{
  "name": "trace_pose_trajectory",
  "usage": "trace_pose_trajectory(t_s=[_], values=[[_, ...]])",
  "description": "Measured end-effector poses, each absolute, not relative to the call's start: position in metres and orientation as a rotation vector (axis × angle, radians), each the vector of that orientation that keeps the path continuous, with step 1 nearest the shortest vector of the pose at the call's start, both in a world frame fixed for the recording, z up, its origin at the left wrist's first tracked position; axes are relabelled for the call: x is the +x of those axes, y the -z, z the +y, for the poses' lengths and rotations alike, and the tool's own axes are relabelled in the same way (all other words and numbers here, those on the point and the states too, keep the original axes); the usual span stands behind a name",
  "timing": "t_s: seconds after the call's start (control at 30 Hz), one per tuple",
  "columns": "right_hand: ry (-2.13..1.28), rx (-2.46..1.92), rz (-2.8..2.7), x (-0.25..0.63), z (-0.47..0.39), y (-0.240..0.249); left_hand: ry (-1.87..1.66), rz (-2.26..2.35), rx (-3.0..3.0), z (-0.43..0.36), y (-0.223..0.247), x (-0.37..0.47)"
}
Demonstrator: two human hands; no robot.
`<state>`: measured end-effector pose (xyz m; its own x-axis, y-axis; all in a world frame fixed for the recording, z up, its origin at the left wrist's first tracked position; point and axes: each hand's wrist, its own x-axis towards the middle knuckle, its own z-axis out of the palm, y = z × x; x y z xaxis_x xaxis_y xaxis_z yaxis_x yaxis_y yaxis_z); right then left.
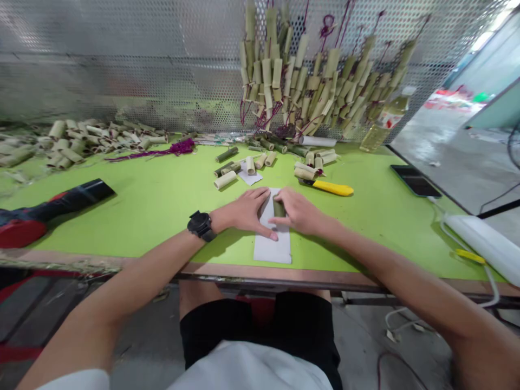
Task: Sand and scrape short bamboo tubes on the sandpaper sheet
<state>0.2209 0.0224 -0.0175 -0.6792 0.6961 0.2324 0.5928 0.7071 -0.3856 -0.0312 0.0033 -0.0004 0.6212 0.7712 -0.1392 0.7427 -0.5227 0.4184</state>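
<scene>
A strip of white paper [273,251] lies lengthwise on the green table before me. My left hand [249,210] rests flat on its left edge, fingers stretched out and thumb pointing across the paper. My right hand [298,212] grips a short green bamboo tube [278,208] against the paper, the tube partly covered by the fingers. Just behind the paper are several cut bamboo pieces [226,179], some on a small white scrap [251,176]. A yellow utility knife [331,187] lies beyond my right hand, by another cluster of bamboo pieces [307,171].
A red and black power tool [60,208] lies at left, with a bamboo heap [67,142] and purple string [182,147] behind. Strung bamboo pieces [300,81] hang on the perforated metal panel [142,65]. A bottle [384,123], phone [415,180] and white power strip [483,246] are at right.
</scene>
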Motion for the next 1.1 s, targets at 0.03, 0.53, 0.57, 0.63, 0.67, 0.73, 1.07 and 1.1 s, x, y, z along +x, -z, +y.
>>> trace_pose_trajectory(t_s=[0.03,0.53,0.57,0.63,0.67,0.73,1.07,1.1], values=[[-0.358,-1.053,-2.525,0.221,0.025,0.017,-0.083,1.212,2.409,0.003,0.000,-0.031],[-0.472,-0.890,-2.502,0.207,0.036,0.024,-0.151,1.185,2.394,0.007,0.004,-0.032],[-0.486,-0.870,-2.500,0.206,0.034,0.025,-0.180,1.172,2.391,0.008,0.004,-0.032],[-0.503,-0.876,-2.492,0.211,0.032,0.025,-0.232,1.171,2.374,0.008,0.005,-0.033],[-0.513,-0.898,-2.490,0.215,0.032,0.025,-0.252,1.180,2.362,0.008,0.006,-0.033],[-0.523,-0.959,-2.476,0.224,0.036,0.024,-0.272,1.190,2.346,0.008,0.007,-0.033],[-0.520,-0.836,-2.514,0.207,0.018,0.028,-0.339,1.088,2.354,0.008,0.009,-0.034],[-0.514,-0.850,-2.517,0.212,0.020,0.029,-0.314,1.116,2.344,0.007,0.008,-0.033]])
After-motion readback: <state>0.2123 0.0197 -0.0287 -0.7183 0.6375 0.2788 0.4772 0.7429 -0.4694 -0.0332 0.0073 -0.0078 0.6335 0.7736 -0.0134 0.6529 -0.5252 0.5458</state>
